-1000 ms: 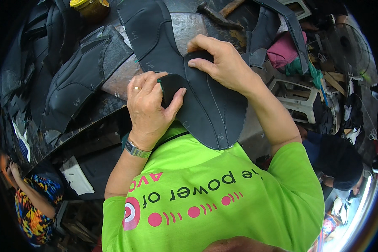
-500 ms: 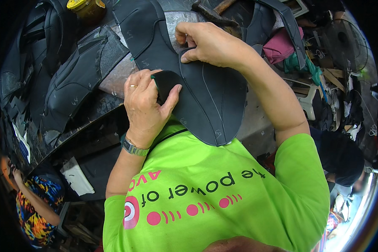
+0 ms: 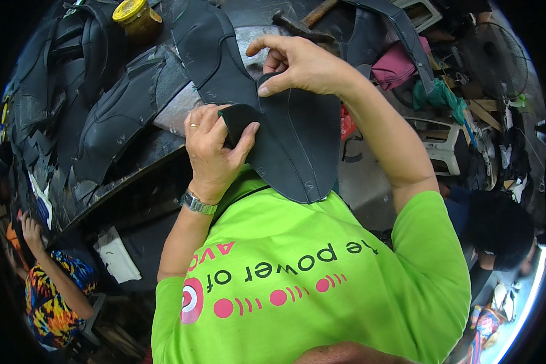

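Observation:
A black stitched boot upper [image 3: 294,142] spans from the workbench edge to my lap, its rounded end against my green shirt. Seam lines and small pale marks show on its face. My left hand [image 3: 215,145] grips a folded-up flap at its left side, thumb on the inner face and fingers behind. At the notch in the upper's top edge, my right hand [image 3: 303,67] pinches the rim with the thumb. Its forefinger is lifted and bent, while the other fingers curl partly out of sight.
Several more black uppers [image 3: 115,115] lie piled on the bench to the left. A yellow-lidded jar [image 3: 138,23] and a hammer [image 3: 303,27] rest at the back. To the right are a pink cloth [image 3: 400,65] and a fan [image 3: 497,60]. Another person's arm [image 3: 64,285] shows at lower left.
My right forefinger has lifted and straightened a little away from the rim. The upper's rounded end has swung slightly left. My left hand keeps its grip, and the whole view has shifted slightly.

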A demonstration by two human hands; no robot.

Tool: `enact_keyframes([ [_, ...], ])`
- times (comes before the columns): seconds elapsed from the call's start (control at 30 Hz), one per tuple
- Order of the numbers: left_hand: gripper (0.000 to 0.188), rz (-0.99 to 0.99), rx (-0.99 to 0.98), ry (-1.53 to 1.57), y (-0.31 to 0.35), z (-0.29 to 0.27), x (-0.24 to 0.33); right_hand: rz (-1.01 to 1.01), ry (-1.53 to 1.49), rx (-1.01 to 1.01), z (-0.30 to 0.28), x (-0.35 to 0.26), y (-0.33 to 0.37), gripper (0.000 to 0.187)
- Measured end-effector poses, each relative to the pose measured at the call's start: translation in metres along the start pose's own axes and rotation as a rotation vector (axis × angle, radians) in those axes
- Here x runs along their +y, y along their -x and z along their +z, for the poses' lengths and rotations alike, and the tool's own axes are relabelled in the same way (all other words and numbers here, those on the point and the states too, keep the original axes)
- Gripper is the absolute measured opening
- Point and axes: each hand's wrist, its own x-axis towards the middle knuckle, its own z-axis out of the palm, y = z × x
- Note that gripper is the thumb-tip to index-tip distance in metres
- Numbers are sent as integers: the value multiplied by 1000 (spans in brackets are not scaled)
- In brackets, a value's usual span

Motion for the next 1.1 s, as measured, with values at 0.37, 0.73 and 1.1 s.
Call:
enact_keyframes([
  [0.37,24,90,175,105,4,-7,9,110,380,-498,-24,-46,-18,73],
  [0.73,24,-2,125,126,10,-13,8,248,256,-488,-14,-55,-17,48],
  [1.1,15,-533,141,819,17,-3,8,147,147,-399,-4,-37,-12,47],
])
